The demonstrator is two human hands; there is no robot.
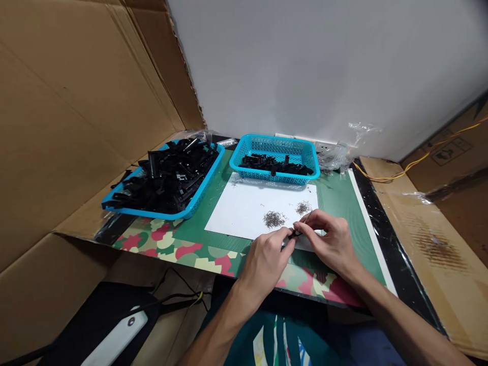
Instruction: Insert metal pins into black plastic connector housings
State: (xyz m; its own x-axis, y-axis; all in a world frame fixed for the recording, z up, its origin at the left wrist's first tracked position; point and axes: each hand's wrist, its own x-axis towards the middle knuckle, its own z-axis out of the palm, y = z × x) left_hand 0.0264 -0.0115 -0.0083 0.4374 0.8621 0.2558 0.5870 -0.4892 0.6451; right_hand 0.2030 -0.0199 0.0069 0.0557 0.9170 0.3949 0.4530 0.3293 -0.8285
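My left hand point(269, 254) pinches a small black part point(294, 235) above the near edge of the white sheet point(238, 208). Close against it on the right, my right hand point(331, 239) has its thumb and index finger pressed together at the same part, with a thin, light item between them that is too small to identify. Just beyond the fingers, two piles of tiny dark pieces lie on the sheet: a larger pile point(274, 219) and a smaller pile point(303, 207).
A blue basket point(311, 158) holding black parts stands behind the sheet. At the left, a blue tray point(196, 202) is heaped with black parts. Clear plastic bags point(336, 156) lie at the back right. Cardboard walls flank the table, and yellow wires point(409, 165) run along the right.
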